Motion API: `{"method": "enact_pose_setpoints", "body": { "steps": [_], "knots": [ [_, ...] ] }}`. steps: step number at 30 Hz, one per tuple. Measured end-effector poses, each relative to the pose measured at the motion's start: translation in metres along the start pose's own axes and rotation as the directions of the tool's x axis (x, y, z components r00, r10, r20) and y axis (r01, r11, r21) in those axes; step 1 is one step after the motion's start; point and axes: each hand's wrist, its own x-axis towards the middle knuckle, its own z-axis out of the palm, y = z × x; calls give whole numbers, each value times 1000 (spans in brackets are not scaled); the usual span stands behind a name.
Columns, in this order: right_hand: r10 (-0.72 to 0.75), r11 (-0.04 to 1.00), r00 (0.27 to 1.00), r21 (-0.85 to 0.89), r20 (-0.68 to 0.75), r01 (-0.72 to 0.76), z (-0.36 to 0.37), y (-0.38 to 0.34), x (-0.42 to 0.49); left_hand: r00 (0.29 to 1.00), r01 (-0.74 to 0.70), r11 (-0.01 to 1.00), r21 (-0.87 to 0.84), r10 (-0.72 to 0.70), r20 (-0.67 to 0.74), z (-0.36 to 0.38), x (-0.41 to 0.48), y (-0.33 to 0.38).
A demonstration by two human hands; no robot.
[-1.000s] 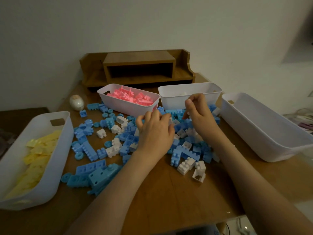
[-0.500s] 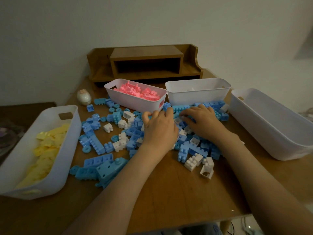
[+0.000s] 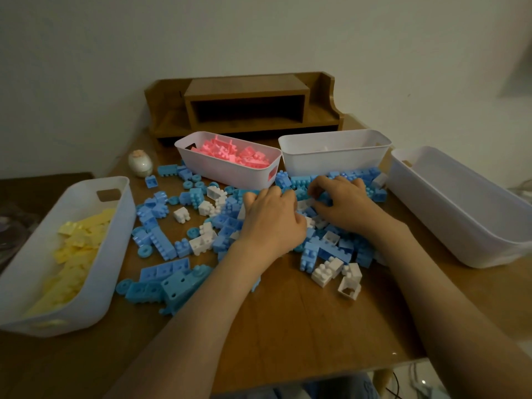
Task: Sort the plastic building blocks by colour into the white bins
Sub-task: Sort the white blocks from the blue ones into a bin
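**Head view.** Your left hand [image 3: 273,218] lay knuckles-up on the loose pile of blue and white blocks [image 3: 201,226] at the middle of the wooden table [image 3: 288,326]. Its fingers were curled under the palm, and whether they gripped a block could not be told. Your right hand [image 3: 347,204] lay just beside it, on the pile nearer the back. Its fingertips [image 3: 315,190] were bent down among blue blocks, and a grip could not be confirmed there either.

At the left, white bin 1 [image 3: 115,240] held yellow blocks [image 3: 77,243]. Behind the pile, white bin 2 [image 3: 230,175] held pink blocks [image 3: 230,151]. White bin 3 [image 3: 334,161] stood just beside it on the right, with blue blocks touching its front wall. White bin 4 [image 3: 460,226] stood at the right, near the pile.

A few white blocks [image 3: 339,275] lay at the pile's near edge, in front of your right wrist. A wooden desk shelf [image 3: 247,105] stood against the wall behind the 2 back bins. A small egg-shaped object [image 3: 140,164] rested on the table, left of the bin with the pink blocks.
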Motion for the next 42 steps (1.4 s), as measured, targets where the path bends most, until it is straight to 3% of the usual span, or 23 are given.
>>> {"method": "enact_pose_setpoints", "body": {
  "steps": [9, 13, 17, 25, 34, 42],
  "knots": [
    [44, 994, 996, -108, 83, -35, -5, -4, 0, 1000, 4, 998, 58, -5, 30, 1, 2, 1],
    [13, 1000, 997, -13, 73, -13, -7, -4, -3, 998, 31, 997, 69, -35, 57, -3, 1, 1],
    [-2, 1000, 998, 2, 66, 2, -7, -4, -2, 991, -11, 998, 70, 2, 133, -4, 1, 0],
    [8, 995, 997, -98, 71, -1, -5, -4, -2, 977, -160, 987, -12, 160, 144, -3, -1, 0],
    [17, 1000, 997, 19, 77, -18, -7, -5, -2, 981, -155, 987, -38, 159, 110, 3, 2, -4],
    [-62, 990, 993, 123, -105, 75, -3, -3, -1, 984, -166, 986, 24, 164, 62, 9, 7, -5]
  ]
}}
